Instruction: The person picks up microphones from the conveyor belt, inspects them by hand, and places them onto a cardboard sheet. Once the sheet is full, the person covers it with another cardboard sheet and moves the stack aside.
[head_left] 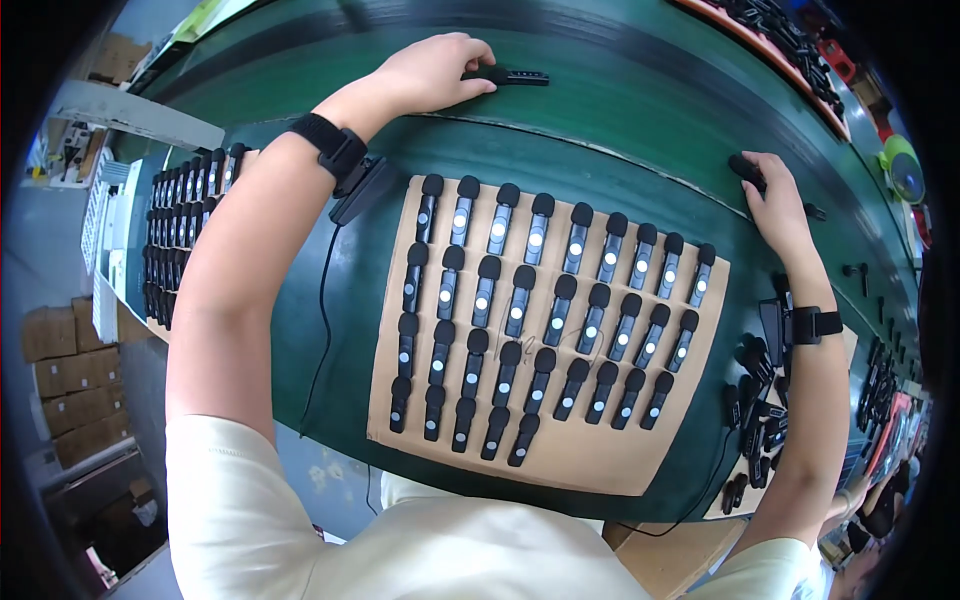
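- A green worktop spans the frame.
- A cardboard sheet carries rows of microphones, centre.
- Upper centre, left hand: a black microphone lies at the fingertips; cannot tell whether they grip.
- Upper right, right hand: fingers clasp a dark foam head.

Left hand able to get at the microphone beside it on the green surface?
Likely yes: the left hand is right at the dark end of the microphone, with nothing visible in between.

Stacked brown cartons, stained grey floor
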